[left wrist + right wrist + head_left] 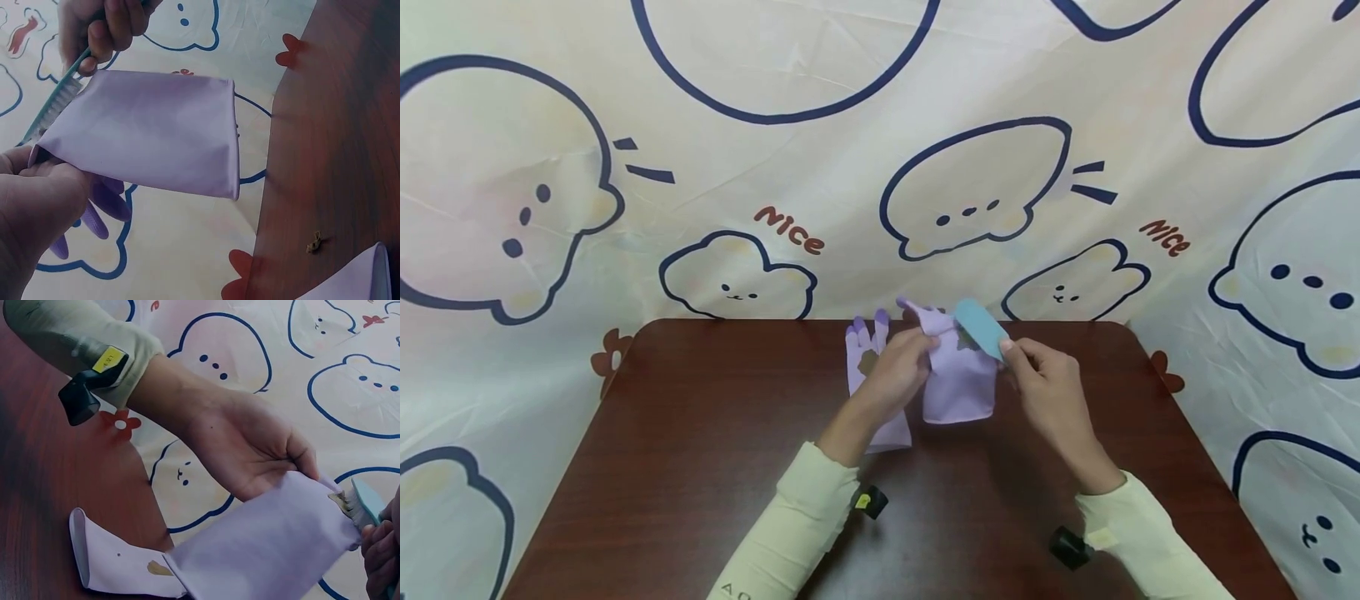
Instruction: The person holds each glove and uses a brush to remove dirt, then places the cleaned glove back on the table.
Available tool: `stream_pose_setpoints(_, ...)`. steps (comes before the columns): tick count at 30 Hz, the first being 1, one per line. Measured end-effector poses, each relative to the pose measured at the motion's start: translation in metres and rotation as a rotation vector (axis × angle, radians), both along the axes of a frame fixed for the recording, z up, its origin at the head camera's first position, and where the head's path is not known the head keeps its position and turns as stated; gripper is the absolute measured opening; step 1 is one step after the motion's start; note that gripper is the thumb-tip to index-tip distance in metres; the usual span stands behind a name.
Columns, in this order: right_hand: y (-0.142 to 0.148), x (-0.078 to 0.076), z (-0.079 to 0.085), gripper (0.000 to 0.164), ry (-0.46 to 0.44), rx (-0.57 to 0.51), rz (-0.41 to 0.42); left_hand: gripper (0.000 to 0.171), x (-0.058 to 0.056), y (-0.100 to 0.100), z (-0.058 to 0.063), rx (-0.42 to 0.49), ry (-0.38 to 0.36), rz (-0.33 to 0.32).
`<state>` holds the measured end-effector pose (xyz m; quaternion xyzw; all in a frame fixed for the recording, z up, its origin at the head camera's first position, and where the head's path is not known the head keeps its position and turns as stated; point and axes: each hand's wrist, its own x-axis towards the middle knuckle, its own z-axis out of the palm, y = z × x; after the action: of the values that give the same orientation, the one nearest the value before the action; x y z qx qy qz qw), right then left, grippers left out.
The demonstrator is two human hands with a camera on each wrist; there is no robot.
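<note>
My left hand (898, 371) grips a lilac rubber glove (958, 387) near its fingers, holding it up over the far part of the table with the cuff hanging down. In my right hand (1052, 392) is a light-blue scrub brush (981, 327), gripped at one end. Its pale bristles (59, 103) face the glove and meet it at a brown stain (339, 501). A second lilac glove (891, 435) lies on the table to the left, partly hidden behind my left hand, with purple fingertips and a brown stain (867, 362) of its own.
The dark brown wooden table (715, 467) ends at a cartoon-printed cloth (850, 167) that hangs behind and at the sides. A small brownish clump (314, 242) lies on the tabletop near the second glove. Each sleeve carries a small black camera (1070, 547).
</note>
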<state>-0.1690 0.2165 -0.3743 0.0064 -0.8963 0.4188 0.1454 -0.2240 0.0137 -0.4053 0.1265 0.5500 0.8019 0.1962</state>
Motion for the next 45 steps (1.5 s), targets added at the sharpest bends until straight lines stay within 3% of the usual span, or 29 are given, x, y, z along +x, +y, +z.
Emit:
stream_pose_setpoints(8, 0.009, -0.001, 0.002, 0.05, -0.017, -0.07, -0.034, 0.031, -0.001, -0.002, -0.001, -0.002, -0.011, 0.02)
stream_pose_setpoints(12, 0.001, 0.003, 0.004, 0.049, 0.009, -0.095, 0.002, 0.023, -0.002, 0.002, -0.001, -0.017, -0.008, -0.02)
stream_pose_setpoints(18, -0.006, 0.003, 0.001, 0.046, 0.017, -0.03, 0.041, 0.017, 0.001, 0.004, 0.002, -0.021, 0.023, -0.028)
stream_pose_setpoints(26, 0.005, 0.0, 0.003, 0.052, -0.023, -0.014, 0.005, 0.03, 0.0, -0.003, 0.003, 0.025, 0.007, -0.006)
stream_pose_setpoints(31, 0.009, -0.001, 0.007, 0.049, -0.017, -0.072, -0.014, 0.029, 0.0, -0.003, 0.003, 0.084, -0.028, 0.049)
stream_pose_setpoints(38, -0.005, 0.0, 0.006, 0.047, 0.021, -0.08, 0.055, 0.028, -0.001, 0.005, 0.001, 0.088, -0.013, -0.023)
stream_pose_setpoints(45, 0.003, -0.002, 0.001, 0.051, -0.003, -0.02, 0.018, 0.039, -0.001, -0.001, 0.005, 0.089, -0.026, 0.002)
